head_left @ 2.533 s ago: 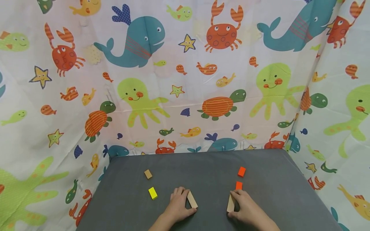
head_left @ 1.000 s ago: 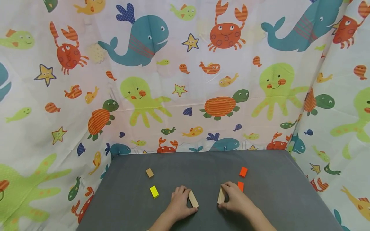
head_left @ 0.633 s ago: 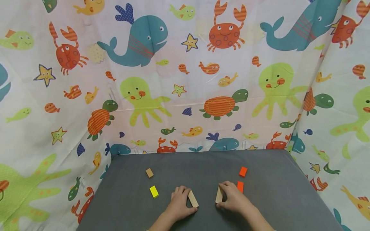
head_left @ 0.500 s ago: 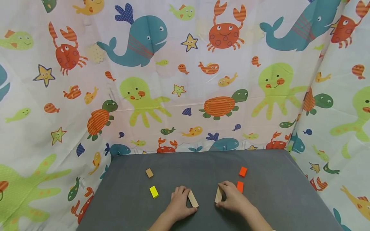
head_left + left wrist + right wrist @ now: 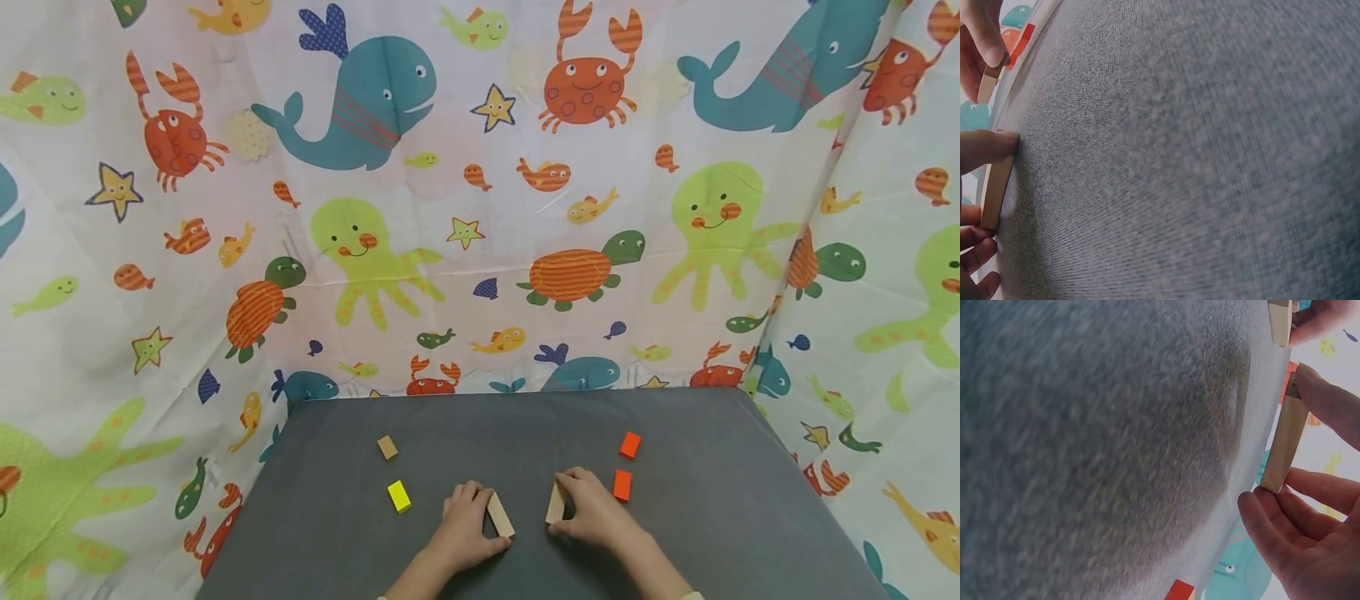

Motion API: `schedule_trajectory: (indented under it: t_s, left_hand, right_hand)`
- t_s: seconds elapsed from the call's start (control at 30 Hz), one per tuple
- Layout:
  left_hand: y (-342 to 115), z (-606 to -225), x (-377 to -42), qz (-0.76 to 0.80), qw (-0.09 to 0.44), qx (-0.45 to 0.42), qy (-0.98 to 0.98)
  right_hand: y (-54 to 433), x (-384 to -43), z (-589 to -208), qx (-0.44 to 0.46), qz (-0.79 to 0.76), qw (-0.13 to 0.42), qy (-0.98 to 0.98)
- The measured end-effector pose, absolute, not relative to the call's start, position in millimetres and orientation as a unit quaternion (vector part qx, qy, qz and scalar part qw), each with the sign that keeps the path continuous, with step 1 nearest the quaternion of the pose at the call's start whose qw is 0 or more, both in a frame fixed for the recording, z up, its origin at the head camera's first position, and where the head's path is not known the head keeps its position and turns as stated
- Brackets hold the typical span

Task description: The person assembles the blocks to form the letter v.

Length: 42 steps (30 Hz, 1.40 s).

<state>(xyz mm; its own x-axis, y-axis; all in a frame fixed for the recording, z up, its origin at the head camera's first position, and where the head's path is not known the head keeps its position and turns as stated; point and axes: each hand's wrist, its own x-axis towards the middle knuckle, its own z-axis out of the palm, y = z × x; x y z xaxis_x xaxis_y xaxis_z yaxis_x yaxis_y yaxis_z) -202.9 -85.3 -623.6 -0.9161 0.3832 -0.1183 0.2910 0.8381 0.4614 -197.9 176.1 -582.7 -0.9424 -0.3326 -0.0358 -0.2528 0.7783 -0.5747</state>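
My left hand (image 5: pixel 467 529) pinches a plain wooden block (image 5: pixel 500 515) by its two ends, thumb at the near end and fingers at the far end. In the left wrist view that long block (image 5: pixel 999 192) stands at the grey cloth, between thumb and fingertips. To the right, my right hand (image 5: pixel 592 510) holds a second wooden block (image 5: pixel 556 502) the same way. The right wrist view shows this block (image 5: pixel 1286 437) spanning from thumb to fingers, a shadow on the cloth beside it. A gap of grey surface separates the two blocks, which lean toward each other at their far ends.
On the grey table (image 5: pixel 495 433), a small tan block (image 5: pixel 387 447) and a yellow block (image 5: pixel 399 497) lie at left. Two orange-red blocks, one farther (image 5: pixel 630 445) and one nearer (image 5: pixel 622 485), lie right of the right hand. A sea-animal curtain (image 5: pixel 480 200) surrounds the back and sides.
My right hand has moved left with its wooden block, closer to the left one, uncovering the nearer orange-red block. The left hand and its block have stayed nearly in place.
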Motion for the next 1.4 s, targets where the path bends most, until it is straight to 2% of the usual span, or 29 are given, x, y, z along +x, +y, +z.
schedule_trajectory:
  t_s: [0.3,1.4]
  left_hand:
    - [-85.8,-620.8,-200.6,0.229,0.097,0.176,0.953]
    - [-85.9,-620.5,-202.7,0.221,0.099,0.178,0.954]
  right_hand:
    - [166.1,-198.4,-582.2,-0.15,-0.299,0.092,0.938]
    - [128.7,-203.4,-594.4,-0.168,-0.287,0.079,0.94]
